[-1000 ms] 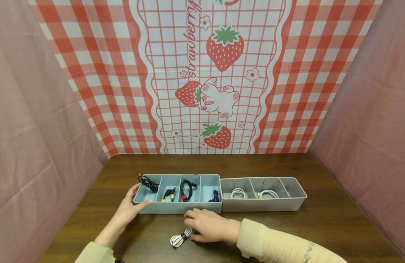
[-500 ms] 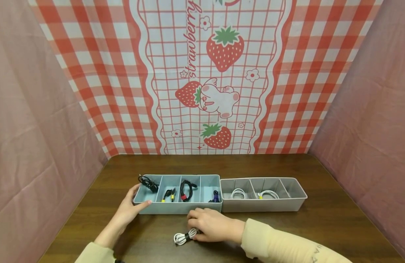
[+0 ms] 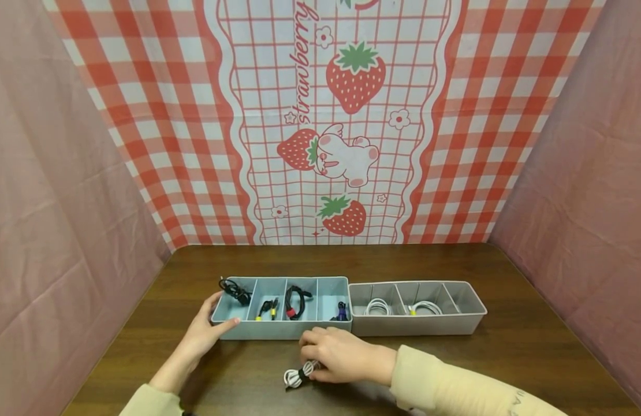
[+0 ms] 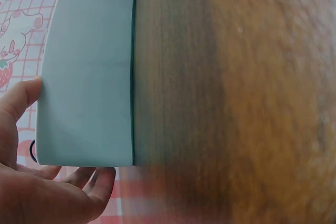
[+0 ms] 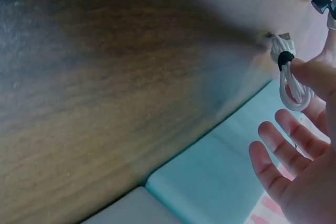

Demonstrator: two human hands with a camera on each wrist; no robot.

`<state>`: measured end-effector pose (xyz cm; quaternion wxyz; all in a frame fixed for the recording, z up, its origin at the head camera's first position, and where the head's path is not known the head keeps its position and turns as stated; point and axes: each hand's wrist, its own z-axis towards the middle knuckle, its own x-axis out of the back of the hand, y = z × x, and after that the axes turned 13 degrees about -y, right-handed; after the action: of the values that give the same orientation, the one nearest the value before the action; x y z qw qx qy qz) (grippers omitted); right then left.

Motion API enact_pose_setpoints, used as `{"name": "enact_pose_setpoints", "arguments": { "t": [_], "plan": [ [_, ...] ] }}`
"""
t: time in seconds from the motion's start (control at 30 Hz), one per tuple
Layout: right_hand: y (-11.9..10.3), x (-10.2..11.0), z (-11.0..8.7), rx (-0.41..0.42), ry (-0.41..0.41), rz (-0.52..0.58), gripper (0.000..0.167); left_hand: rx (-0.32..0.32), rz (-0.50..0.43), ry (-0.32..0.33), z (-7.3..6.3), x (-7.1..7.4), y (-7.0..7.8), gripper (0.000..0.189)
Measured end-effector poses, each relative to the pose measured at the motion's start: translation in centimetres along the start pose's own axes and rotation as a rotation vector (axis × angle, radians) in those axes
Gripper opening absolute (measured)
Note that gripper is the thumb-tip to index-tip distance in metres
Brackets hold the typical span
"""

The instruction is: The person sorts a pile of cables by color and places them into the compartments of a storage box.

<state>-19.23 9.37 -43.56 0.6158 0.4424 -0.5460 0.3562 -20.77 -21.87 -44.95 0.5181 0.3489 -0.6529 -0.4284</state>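
A white cable (image 3: 293, 378), coiled and tied with a black strap, is pinched between thumb and index finger of my right hand (image 3: 338, 355). The other fingers of that hand spread loosely in the right wrist view, where the coiled loop (image 5: 296, 95) hangs down. Just behind it stands the light blue divided box (image 3: 284, 330). My left hand (image 3: 203, 329) holds this box at its left end, thumb on the front rim and fingers against the end wall (image 4: 84, 161). Inside lie a black cable (image 3: 236, 290), a yellow-tied one (image 3: 267, 308), a red-tied one (image 3: 295, 301) and a purple-tied one (image 3: 342, 311).
A grey divided box (image 3: 419, 325) adjoins the blue one on the right, with white coiled cables (image 3: 377, 306) in two compartments. Both boxes stand on a brown wooden table (image 3: 523, 358). A strawberry-print cloth (image 3: 320, 225) hangs behind, pink curtains (image 3: 575, 231) at the sides.
My right hand has shifted slightly to the right, carrying the white cable with it. The left hand and both boxes have stayed in place.
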Motion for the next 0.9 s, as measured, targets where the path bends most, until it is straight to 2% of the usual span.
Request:
{"name": "enact_pose_setpoints", "arguments": {
  "t": [0.57,0.9],
  "plan": [
    [0.7,2.5,-1.3,0.033,0.027,0.03,0.015,0.041,0.013,-0.035,0.0,0.2,0.1,0.081],
    [1.0,3.9,-2.1,0.03,0.016,-0.019,0.018,0.042,0.015,-0.035,0.0,0.3,0.0,0.08]
  ]
}}
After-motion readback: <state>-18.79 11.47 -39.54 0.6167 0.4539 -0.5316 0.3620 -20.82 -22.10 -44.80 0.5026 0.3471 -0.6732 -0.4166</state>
